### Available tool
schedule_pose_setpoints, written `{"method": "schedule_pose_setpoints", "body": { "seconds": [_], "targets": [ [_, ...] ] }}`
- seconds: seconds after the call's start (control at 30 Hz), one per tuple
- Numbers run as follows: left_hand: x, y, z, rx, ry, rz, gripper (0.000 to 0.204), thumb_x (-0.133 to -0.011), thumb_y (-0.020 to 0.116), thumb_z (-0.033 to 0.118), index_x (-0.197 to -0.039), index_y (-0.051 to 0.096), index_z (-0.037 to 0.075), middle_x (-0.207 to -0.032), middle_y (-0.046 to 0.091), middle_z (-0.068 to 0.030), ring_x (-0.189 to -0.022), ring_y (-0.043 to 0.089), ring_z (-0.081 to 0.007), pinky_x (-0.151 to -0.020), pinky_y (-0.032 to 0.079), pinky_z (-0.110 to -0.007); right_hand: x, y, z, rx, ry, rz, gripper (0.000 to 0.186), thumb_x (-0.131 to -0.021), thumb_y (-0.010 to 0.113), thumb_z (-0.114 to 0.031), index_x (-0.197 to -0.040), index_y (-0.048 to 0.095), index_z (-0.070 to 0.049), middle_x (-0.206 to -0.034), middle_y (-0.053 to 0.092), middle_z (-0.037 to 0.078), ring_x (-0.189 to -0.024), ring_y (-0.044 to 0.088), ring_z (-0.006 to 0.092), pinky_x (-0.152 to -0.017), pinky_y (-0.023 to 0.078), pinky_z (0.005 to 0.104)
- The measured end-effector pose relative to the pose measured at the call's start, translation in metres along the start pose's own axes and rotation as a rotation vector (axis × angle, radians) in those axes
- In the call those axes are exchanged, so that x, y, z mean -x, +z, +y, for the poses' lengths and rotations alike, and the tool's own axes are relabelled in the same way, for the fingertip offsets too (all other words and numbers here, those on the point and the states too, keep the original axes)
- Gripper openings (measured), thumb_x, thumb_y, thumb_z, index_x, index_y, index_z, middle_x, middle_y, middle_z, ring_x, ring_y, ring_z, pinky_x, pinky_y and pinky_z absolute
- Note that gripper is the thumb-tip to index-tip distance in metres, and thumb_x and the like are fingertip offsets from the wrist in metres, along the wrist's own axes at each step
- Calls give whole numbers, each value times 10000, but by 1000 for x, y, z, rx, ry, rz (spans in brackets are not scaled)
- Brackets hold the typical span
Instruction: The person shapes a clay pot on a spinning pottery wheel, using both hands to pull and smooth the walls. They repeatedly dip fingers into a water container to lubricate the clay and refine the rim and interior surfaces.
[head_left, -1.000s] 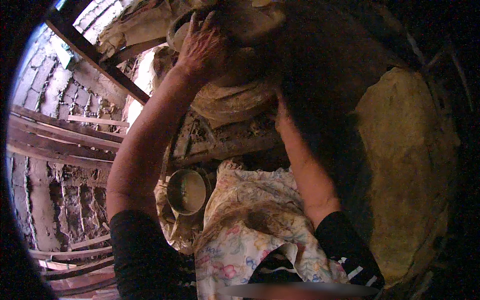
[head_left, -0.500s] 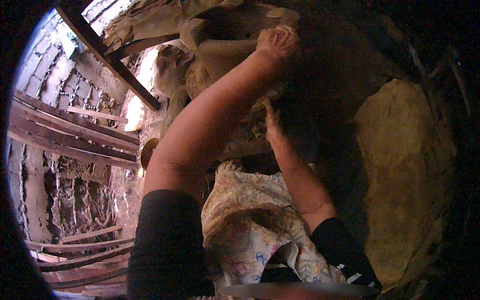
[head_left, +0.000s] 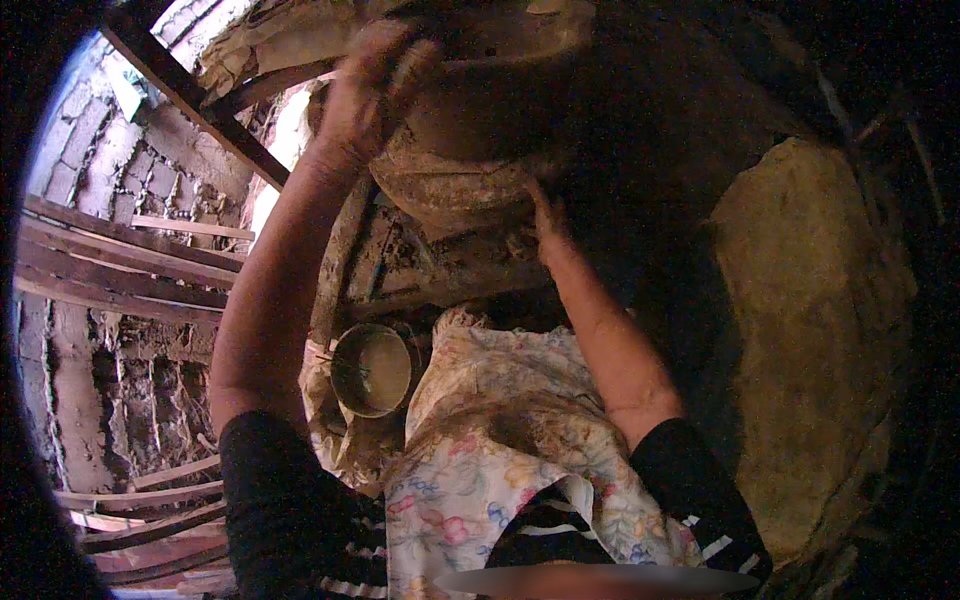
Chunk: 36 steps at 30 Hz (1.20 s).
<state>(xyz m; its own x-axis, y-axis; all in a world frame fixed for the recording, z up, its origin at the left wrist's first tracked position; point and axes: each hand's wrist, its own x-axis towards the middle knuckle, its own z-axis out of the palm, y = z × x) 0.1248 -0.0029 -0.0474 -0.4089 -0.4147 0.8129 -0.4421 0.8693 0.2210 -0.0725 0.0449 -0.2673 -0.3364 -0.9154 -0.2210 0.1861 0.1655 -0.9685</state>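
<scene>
A large round clay vessel (head_left: 490, 115) with a thick rim stands in front of me, mostly in shadow. Below it is a pale, clay-smeared round support (head_left: 450, 190). My left hand (head_left: 380, 85) is raised at the left side of the vessel's rim. Its fingers are smeared by motion, so whether they grip anything is unclear. Lower down, my right hand (head_left: 546, 225) reaches up to the right edge of the support, its visible fingers stretched out. Darkness hides part of that hand.
A small round container (head_left: 372, 370) with greyish contents sits left of my floral cloth-covered lap (head_left: 500, 430). Wooden beams (head_left: 130, 265) and a rough block wall (head_left: 75, 385) are at left. A large tan sheet-like surface (head_left: 815, 350) lies to the right.
My left hand has swung left along the vessel's rim, uncovering the support and the small container. The vessel's lobed left rim no longer shows there. My right hand stays near the same spot.
</scene>
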Motion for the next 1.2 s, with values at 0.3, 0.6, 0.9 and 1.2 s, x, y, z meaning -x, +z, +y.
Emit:
{"method": "schedule_pose_setpoints", "body": {
  "seconds": [0.3, 0.6, 0.9, 1.2],
  "targets": [
    [44, -19, -44, -272, -118, -320, 745, -775, 580, 64, -1403, 265, 313, -654, 579, -151, -601, 596, -334, -542, 478, -411, -39, -25, 19, -79, 206, -119, 828, -728, 600, -596, -1346, 372, -93, -1303, 447, 109, -1140, 464, 278, -870, 434, 435],
    [38, 36, -17, 140, -172, -127, 850, -724, 604, 22, -1426, 188, 263, -766, 621, -208, -744, 632, -365, -698, 524, -411, -53, -43, 20, -128, 147, -168, 798, -758, 562, -598, -1350, 372, -98, -1349, 400, 111, -1184, 428, 282, -950, 391, 459],
    [20, -4, -16, -381, -353, -589, 873, -706, 625, 25, -1432, 179, 212, -1108, 587, -206, -913, 607, -378, -776, 508, -411, -64, -52, 2, -103, 243, -214, 763, -781, 541, -572, -1359, 370, -105, -1369, 398, 105, -1217, 408, 281, -969, 378, 454],
    [41, 55, 6, 600, -224, -231, 821, -723, 632, 8, -1418, 214, 133, -1281, 497, -182, -1186, 482, -271, -1004, 363, -350, -76, -51, -4, -210, 216, -263, 724, -804, 537, -548, -1345, 390, -90, -1375, 390, 107, -1224, 403, 294, -985, 368, 474]
  ]
}}
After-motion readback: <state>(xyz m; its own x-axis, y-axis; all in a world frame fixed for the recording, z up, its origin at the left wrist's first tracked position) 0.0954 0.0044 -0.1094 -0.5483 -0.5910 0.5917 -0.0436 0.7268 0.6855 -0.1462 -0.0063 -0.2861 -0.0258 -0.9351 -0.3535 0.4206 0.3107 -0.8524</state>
